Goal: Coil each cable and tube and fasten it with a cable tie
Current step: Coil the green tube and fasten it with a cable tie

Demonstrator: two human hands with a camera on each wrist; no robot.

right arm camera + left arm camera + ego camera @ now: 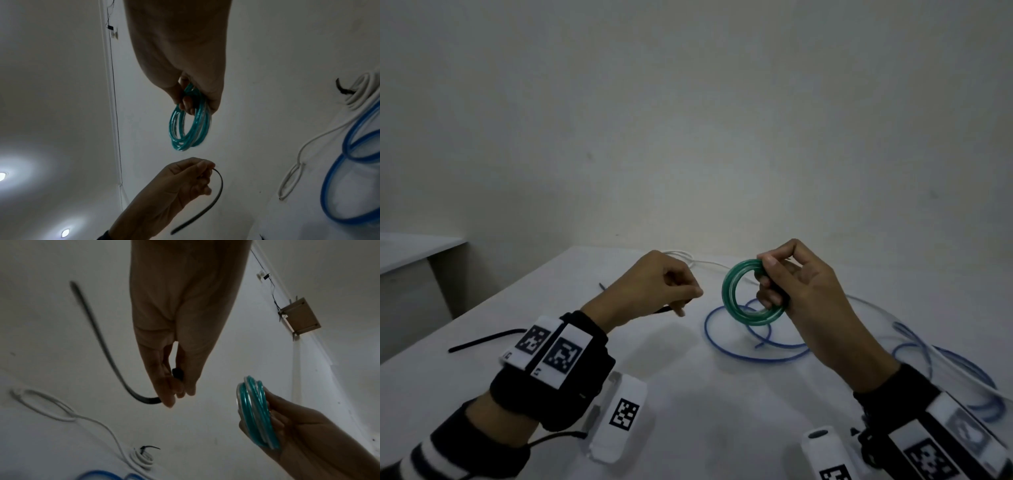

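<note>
Gripping green tube coil, right hand; left hand just beside, pinching black cable tie.

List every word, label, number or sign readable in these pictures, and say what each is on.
No readable words, brand names or numbers in any view.
Black-and-white square code markers, patterns and not text: on the left wrist band, on the right wrist band, and on two white blocks at the wrists.
Small marks beside the left band's markers: too blurred to read.

Right hand grips green tube coil.
</note>
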